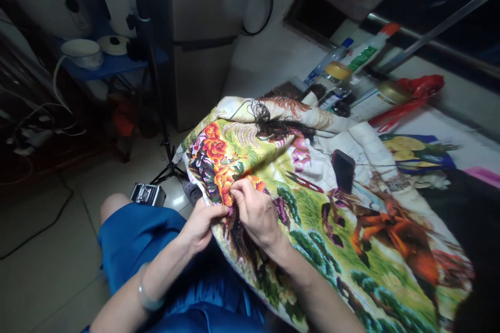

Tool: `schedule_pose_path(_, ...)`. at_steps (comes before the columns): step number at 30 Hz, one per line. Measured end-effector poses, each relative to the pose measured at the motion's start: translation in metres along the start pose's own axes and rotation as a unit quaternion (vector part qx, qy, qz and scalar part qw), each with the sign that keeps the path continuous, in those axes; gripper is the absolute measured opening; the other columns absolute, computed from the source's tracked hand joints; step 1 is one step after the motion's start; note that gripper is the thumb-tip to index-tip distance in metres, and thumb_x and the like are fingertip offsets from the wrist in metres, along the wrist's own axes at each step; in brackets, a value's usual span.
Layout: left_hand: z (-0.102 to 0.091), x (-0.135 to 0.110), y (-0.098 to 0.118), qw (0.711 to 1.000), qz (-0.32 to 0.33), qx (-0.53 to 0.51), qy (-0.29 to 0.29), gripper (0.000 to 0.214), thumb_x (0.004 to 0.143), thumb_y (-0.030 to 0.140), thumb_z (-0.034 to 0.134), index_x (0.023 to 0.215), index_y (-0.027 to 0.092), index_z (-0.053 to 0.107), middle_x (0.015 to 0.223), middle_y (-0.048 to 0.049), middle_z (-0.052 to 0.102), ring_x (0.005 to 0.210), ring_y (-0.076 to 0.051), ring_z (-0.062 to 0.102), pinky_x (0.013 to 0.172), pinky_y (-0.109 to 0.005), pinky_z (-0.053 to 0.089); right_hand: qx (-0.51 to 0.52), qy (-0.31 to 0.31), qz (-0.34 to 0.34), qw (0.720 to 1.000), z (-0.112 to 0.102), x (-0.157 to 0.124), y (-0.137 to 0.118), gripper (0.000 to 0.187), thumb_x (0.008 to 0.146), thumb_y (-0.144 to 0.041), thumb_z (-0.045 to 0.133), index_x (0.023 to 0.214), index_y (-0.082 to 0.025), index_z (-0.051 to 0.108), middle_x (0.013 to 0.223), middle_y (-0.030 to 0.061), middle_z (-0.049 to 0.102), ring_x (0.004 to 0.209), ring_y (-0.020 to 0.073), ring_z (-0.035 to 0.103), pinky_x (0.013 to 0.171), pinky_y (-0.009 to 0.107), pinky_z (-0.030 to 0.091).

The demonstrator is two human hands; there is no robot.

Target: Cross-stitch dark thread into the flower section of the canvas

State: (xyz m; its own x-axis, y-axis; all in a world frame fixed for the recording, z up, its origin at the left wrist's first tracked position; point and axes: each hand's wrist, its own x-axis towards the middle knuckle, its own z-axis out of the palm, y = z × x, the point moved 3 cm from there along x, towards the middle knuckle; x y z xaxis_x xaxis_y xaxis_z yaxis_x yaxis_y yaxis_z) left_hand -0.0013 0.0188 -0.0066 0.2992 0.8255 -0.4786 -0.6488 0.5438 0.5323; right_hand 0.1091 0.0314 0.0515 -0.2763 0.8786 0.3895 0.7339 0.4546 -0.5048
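A large cross-stitch cloth point(312, 208), with orange flowers, green ground and a reddish-brown animal figure, spreads from the table over my lap. My left hand point(203, 221) grips its near left edge, thumb on top and the other fingers underneath. Close by, my right hand point(255, 213) is pinched against the orange flowers; whatever lies between its fingertips is too small to make out. A tangle of dark thread point(287, 129) rests on the cloth's far part. To the right of it are scissors point(307, 182) and a dark smartphone point(344, 170).
Bottles point(363, 54), jars point(386, 94) and a red plastic bag point(422, 88) stand along the wall. A black tripod point(170, 166) and a silvery box point(147, 194) are on the floor at left. Behind them are a fridge point(203, 62) and a blue stand point(117, 67) with a pot point(82, 53).
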Motion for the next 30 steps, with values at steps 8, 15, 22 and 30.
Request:
schedule_pose_path(8,0.003,0.001,0.000,1.000,-0.001,-0.017,0.006,0.034,0.053,0.020,0.082,0.084,0.010,0.073,0.075,-0.0082,0.074,0.075,-0.024,0.069,0.084,-0.038,0.051,0.331,-0.001,0.216,0.919,-0.011,-0.003,0.007,0.015,0.086,-0.032,0.059,0.087,-0.018,0.065,0.063,-0.0002,0.065,0.049,0.0129,0.060,0.048,0.023,0.052)
schedule_pose_path(15,0.002,0.002,-0.002,1.000,-0.007,-0.019,0.017,0.041,0.053,0.018,0.081,0.093,0.011,0.072,0.085,-0.0092,0.076,0.080,-0.025,0.070,0.083,-0.037,0.053,0.169,-0.071,0.192,0.964,-0.023,-0.017,0.016,0.020,0.086,-0.026,0.056,0.087,-0.019,0.075,0.063,0.0020,0.069,0.052,0.0152,0.063,0.054,0.026,0.052)
schedule_pose_path(22,0.001,0.002,-0.004,1.000,-0.005,-0.017,0.023,0.040,0.053,0.018,0.081,0.091,0.012,0.072,0.083,-0.0085,0.076,0.077,-0.024,0.070,0.082,-0.036,0.054,0.068,-0.125,0.153,0.978,-0.018,-0.023,0.012,0.023,0.085,-0.018,0.055,0.091,-0.021,0.077,0.085,0.0035,0.076,0.072,0.0187,0.072,0.069,0.026,0.054)
schedule_pose_path(30,0.001,0.004,-0.003,1.000,-0.003,-0.018,0.024,0.041,0.052,0.018,0.082,0.090,0.011,0.072,0.084,-0.0096,0.076,0.077,-0.025,0.070,0.083,-0.037,0.054,0.027,-0.139,0.118,0.983,-0.017,-0.020,0.011,0.024,0.086,-0.014,0.055,0.093,-0.022,0.077,0.088,0.0021,0.076,0.075,0.0179,0.073,0.071,0.024,0.054)
